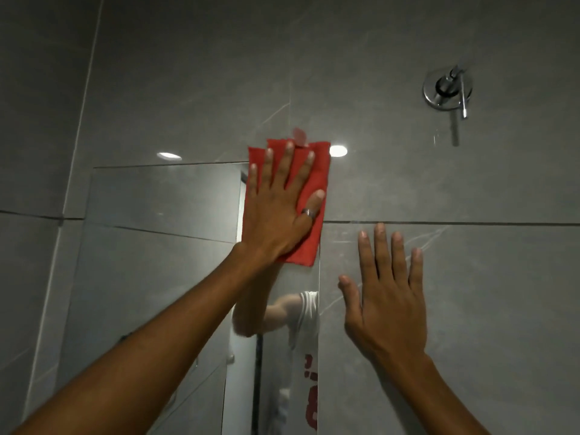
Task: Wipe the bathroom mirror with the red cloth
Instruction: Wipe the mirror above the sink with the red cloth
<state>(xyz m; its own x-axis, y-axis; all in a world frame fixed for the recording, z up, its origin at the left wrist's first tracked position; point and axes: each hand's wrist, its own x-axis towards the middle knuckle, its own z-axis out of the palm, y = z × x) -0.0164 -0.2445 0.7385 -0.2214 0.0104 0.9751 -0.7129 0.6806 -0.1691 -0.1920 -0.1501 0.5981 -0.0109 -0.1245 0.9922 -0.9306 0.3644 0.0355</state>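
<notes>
The frameless mirror [163,202] hangs on the grey tiled wall, its top edge about mid-frame and its right edge near the centre. A folded red cloth [317,233] lies flat over the mirror's top right corner, reaching past the top edge onto the tile. My left hand [282,202], a ring on one finger, presses flat on the cloth with fingers spread. My right hand [389,296] rests flat and empty on the tile just right of the mirror's edge. The corner of the mirror is hidden under the cloth.
A chrome wall valve with a lever [447,89] sits on the tile at the upper right. Ceiling lights reflect as bright spots [338,150] beside the cloth. The mirror reflects a person's arm and white shirt [301,334].
</notes>
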